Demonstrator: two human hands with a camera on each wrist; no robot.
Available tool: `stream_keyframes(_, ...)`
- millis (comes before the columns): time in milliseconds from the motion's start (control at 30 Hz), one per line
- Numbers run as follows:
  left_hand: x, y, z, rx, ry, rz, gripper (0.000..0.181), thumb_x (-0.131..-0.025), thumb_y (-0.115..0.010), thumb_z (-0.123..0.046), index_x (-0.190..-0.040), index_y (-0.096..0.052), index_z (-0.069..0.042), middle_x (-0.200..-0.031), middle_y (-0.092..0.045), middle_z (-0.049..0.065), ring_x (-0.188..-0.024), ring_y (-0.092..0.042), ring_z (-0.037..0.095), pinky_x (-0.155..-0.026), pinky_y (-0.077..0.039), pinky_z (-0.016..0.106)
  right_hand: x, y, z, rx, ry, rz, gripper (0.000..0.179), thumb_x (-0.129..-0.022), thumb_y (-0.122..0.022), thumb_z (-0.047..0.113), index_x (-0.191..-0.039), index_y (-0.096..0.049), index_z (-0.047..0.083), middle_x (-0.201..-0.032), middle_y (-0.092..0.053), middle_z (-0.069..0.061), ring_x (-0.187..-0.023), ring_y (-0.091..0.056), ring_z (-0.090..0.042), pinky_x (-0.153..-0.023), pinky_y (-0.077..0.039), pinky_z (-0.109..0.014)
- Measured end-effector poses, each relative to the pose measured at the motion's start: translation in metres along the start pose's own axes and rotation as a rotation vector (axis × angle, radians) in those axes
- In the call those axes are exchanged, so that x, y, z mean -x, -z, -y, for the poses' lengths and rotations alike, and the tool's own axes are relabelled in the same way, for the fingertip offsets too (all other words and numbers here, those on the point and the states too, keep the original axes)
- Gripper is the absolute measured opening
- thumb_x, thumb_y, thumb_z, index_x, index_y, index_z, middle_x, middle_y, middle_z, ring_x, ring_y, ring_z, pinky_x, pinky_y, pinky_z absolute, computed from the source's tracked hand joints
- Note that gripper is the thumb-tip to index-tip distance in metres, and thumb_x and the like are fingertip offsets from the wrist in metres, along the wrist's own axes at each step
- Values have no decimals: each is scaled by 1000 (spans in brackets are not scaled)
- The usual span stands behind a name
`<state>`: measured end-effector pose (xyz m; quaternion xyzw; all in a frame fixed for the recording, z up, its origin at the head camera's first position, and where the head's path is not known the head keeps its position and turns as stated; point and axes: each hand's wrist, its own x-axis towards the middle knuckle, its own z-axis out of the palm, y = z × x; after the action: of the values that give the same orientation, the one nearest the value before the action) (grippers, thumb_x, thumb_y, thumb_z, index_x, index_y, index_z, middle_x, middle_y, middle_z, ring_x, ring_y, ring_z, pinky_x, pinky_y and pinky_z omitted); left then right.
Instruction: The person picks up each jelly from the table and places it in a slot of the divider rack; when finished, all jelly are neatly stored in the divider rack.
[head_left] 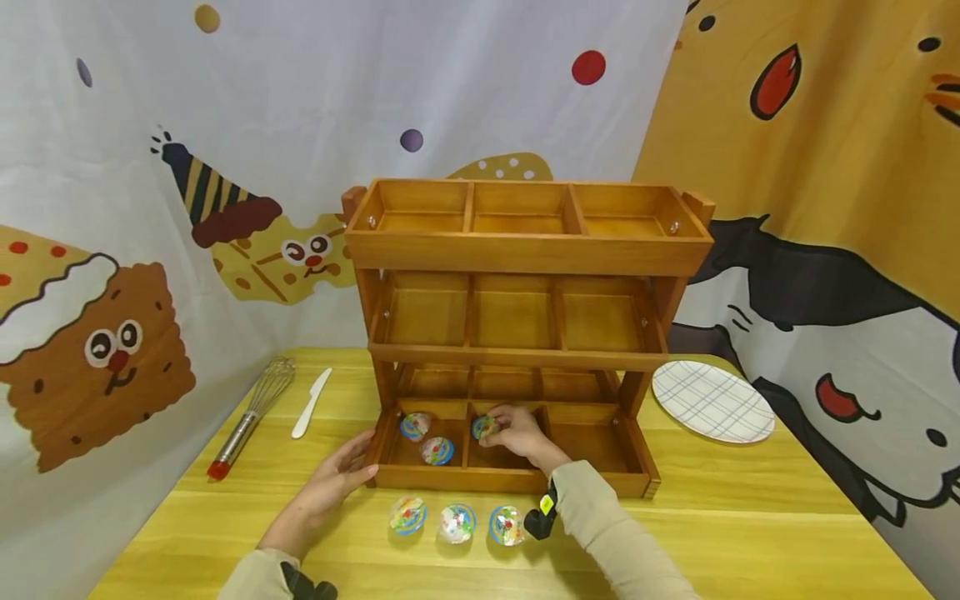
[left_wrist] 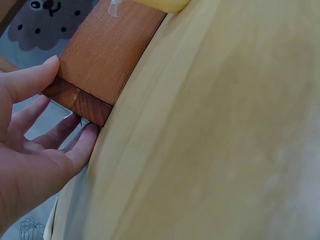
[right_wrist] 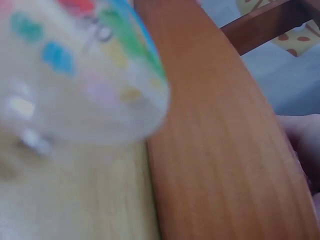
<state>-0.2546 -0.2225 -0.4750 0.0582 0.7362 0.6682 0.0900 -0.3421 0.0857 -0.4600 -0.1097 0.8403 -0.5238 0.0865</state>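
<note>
My right hand (head_left: 517,435) pinches a small jelly cup (head_left: 483,427) inside the middle compartment of the bottom tier of a wooden tiered rack (head_left: 525,254). In the left compartment lie two jelly cups (head_left: 415,426). Three more stand in a row on the table before the rack: a left one (head_left: 408,517), a middle one (head_left: 457,523) and a right one (head_left: 506,526). One clear cup (right_wrist: 95,85) looms blurred in the right wrist view. At the rack's lower left front corner, my left hand (head_left: 337,483) holds the board (left_wrist: 115,55) between thumb and fingers.
A whisk (head_left: 251,417) with a red handle end and a white knife (head_left: 311,403) lie left of the rack. On its right rests a white checked plate (head_left: 712,401). Patterned cloth (head_left: 300,83) hangs behind the table (head_left: 360,575).
</note>
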Motion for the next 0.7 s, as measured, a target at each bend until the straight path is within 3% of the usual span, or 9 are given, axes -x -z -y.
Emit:
stream_keyframes(367,-2,0,4,9,-5,-2,65,-85,-57,-14,-140,-23,-12,-143,-23,20,-130,-24,41,-103,-30,50,5,0,-3,87,39,-1,51,-70,-74,18,-116,-54,7,-109,-57,-13,-99,-53,-25,-76,-49,-34)
stream_keyframes(533,-3,2,6,9,-3,3,65,-85,-57,-14,-140,-22,-13,-144,-21,20,-131,-20,43,-104,-27,52,14,6,1,175,114,-71,49,-74,-70,23,-118,-53,7,-113,-58,-14,-104,-54,-30,-82,-48,-41)
stream_keyframes(633,-3,3,6,6,-6,11,66,-85,-57,-15,-141,-21,-13,-144,-20,20,-131,-19,43,-105,-26,52,25,10,7,143,168,-121,43,-77,-67,20,-116,-55,5,-114,-58,-15,-104,-54,-30,-86,-46,-43)
stream_keyframes(700,-3,3,5,7,-10,10,66,-85,-57,-15,-141,-22,-12,-144,-21,21,-131,-20,43,-105,-27,51,35,14,11,66,203,-135,38,-79,-65,14,-114,-56,3,-111,-59,-18,-101,-56,-30,-86,-47,-41)
